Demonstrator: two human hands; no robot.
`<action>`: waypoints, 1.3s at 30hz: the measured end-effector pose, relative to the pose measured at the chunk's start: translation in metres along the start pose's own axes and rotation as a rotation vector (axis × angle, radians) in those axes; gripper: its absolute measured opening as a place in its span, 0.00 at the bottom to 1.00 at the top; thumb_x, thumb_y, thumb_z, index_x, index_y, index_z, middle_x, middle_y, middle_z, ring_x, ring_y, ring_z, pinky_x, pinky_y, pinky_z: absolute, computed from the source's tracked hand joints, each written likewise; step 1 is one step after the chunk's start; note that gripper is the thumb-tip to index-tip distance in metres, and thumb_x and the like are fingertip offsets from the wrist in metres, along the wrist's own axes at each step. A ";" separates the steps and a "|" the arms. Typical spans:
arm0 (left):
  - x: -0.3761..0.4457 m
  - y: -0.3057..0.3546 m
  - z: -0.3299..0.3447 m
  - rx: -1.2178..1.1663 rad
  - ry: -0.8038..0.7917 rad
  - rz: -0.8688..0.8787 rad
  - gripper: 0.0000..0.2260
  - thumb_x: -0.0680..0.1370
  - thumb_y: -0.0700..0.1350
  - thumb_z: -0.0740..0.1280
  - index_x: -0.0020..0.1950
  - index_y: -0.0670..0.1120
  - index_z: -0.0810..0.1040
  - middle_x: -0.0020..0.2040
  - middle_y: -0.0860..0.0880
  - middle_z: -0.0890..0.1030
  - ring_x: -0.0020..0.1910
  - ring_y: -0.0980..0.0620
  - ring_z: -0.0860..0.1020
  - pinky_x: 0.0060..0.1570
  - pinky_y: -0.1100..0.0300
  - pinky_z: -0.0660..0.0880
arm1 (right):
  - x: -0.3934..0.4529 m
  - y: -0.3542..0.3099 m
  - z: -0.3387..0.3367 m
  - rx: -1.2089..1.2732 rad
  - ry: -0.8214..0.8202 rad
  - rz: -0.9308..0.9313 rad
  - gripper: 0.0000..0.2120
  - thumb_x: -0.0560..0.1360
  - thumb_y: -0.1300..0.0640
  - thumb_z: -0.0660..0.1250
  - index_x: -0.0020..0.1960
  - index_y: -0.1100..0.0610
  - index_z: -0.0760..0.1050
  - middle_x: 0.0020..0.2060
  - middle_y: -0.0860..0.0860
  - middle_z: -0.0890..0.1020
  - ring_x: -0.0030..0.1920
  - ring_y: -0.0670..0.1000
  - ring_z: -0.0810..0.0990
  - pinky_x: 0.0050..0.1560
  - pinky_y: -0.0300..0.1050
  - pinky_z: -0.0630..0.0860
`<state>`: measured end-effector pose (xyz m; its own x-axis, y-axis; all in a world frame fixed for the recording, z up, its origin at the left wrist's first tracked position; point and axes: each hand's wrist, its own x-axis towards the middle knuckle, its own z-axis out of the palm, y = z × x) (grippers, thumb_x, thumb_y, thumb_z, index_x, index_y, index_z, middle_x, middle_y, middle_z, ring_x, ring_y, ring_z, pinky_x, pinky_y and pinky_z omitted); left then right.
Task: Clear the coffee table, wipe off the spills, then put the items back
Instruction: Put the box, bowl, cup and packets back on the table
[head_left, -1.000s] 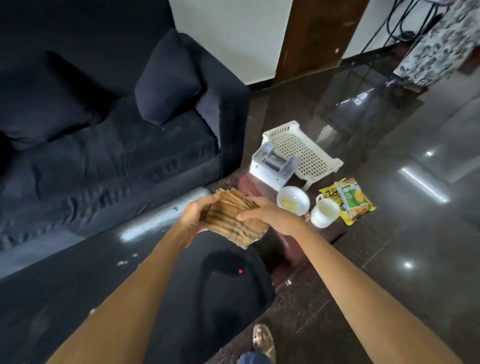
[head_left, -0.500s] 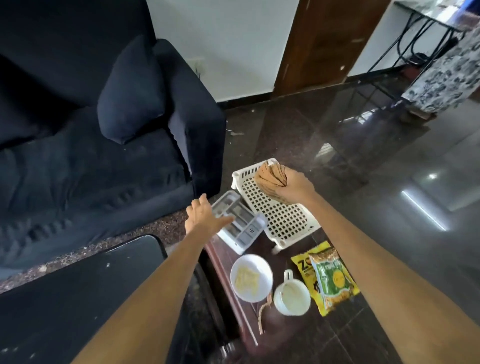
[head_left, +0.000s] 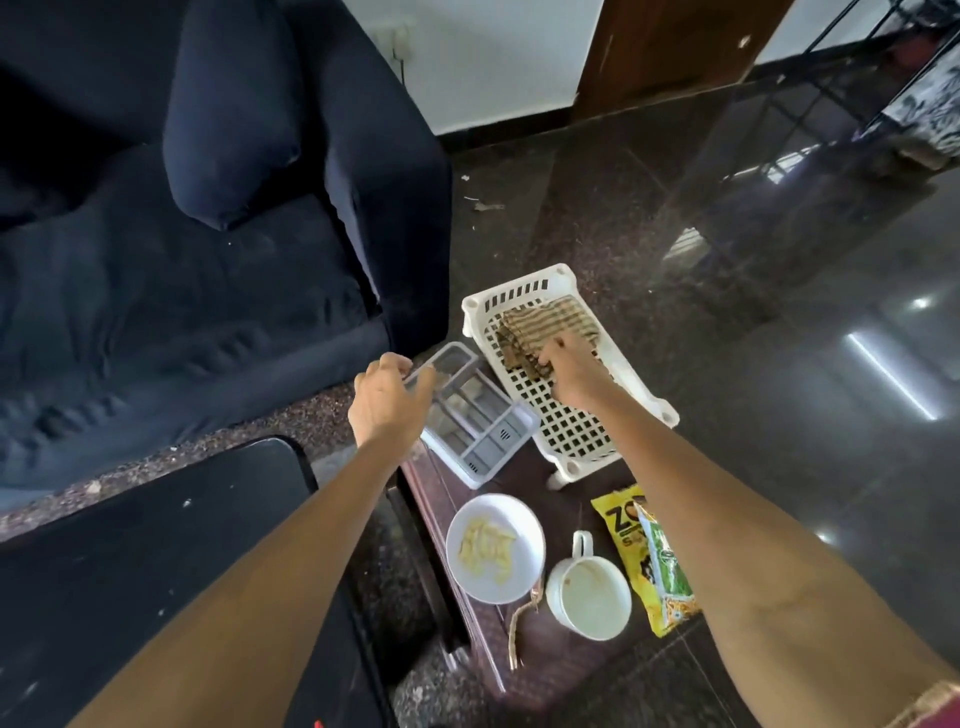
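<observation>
Cushions and the dark upholstered sofa (head_left: 171, 291) fill the far left, with a black glossy coffee-table surface (head_left: 156, 561) below it, speckled with a few pale marks. Right of that surface, the left hand (head_left: 387, 402) reaches forward; its fingers (head_left: 415, 382) are curled over the near-left rim of a grey plastic divided organiser tray (head_left: 478, 421), thumb on one side and fingertips on the other, gripping it. The tray sits tilted on a low dark reddish wooden ledge (head_left: 467, 613), its compartments running away to the right of the fingers.

Just below the tray, nearer the person than the left fingers, stands a white round bowl (head_left: 496, 548) holding pale yellow pieces, and a thin brown cord (head_left: 519, 629) trails beside its lower edge. Right of the bowl is a white mug (head_left: 589, 592) with its handle pointing away and a pale residue inside.

Beyond and to the right of the tray lies a white plastic lattice basket (head_left: 571, 431). The right hand (head_left: 574, 371) is inside it, fingers bent down and pinching the near edge of a brown striped folded cloth (head_left: 550, 327), which lies in the basket's far end, just beyond the fingertips.

Under the right forearm lie a yellow snack packet (head_left: 621, 525) and a green-and-white packet (head_left: 667, 571) overlapping it, on the polished dark stone floor (head_left: 779, 364).
</observation>
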<state>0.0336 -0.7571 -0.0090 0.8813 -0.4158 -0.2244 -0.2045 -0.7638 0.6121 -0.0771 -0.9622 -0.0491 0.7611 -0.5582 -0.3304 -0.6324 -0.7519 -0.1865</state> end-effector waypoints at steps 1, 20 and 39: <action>0.001 -0.003 0.000 -0.020 -0.003 -0.006 0.16 0.78 0.53 0.60 0.61 0.45 0.74 0.59 0.47 0.78 0.58 0.46 0.74 0.51 0.52 0.73 | -0.001 0.000 -0.002 0.025 0.031 -0.006 0.22 0.70 0.70 0.66 0.62 0.59 0.71 0.64 0.56 0.68 0.64 0.56 0.67 0.62 0.50 0.70; -0.017 -0.020 -0.048 -0.183 0.055 -0.036 0.08 0.71 0.33 0.62 0.37 0.41 0.78 0.34 0.40 0.74 0.36 0.46 0.68 0.36 0.57 0.67 | -0.097 -0.092 0.009 0.793 0.330 0.113 0.13 0.75 0.50 0.65 0.48 0.61 0.75 0.41 0.58 0.80 0.42 0.59 0.81 0.42 0.62 0.79; -0.149 -0.396 -0.301 -0.249 0.019 -0.485 0.06 0.73 0.41 0.69 0.42 0.39 0.84 0.28 0.48 0.79 0.32 0.49 0.78 0.49 0.56 0.80 | -0.196 -0.465 0.121 0.522 -0.266 -0.252 0.10 0.76 0.65 0.59 0.52 0.61 0.78 0.46 0.57 0.80 0.46 0.58 0.81 0.47 0.57 0.80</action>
<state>0.1112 -0.2437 0.0103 0.8577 -0.0343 -0.5130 0.3319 -0.7250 0.6035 0.0509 -0.4610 -0.0093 0.8764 -0.2296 -0.4234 -0.4765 -0.5416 -0.6925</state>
